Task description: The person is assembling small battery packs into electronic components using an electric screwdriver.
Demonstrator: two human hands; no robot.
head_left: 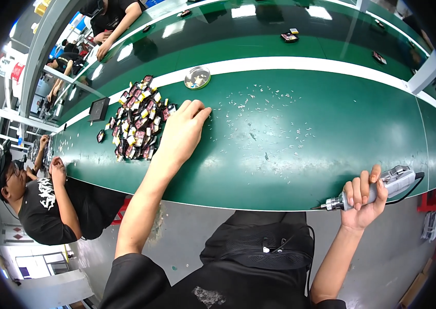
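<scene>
My right hand (363, 198) is wrapped round a grey electric screwdriver (397, 181), held over the near edge of the green table, its thin bit (321, 207) pointing left. Out over the table reaches my left hand (186, 126), fingers bent and thumb and forefinger pressed together. Whatever they pinch is too small to make out. Just right of those fingertips, tiny silvery pieces like small screws (259, 110) lie scattered. A large heap of small black devices with white and yellow parts (138, 121) rises left of my left hand.
A round shallow tin (197, 78) with small pieces inside stands beyond my left hand. Left of the heap is a black tray (99, 109). A white rail (279, 63) divides the table from a green conveyor (228, 44) carrying more devices. A co-worker (48, 201) sits at the left.
</scene>
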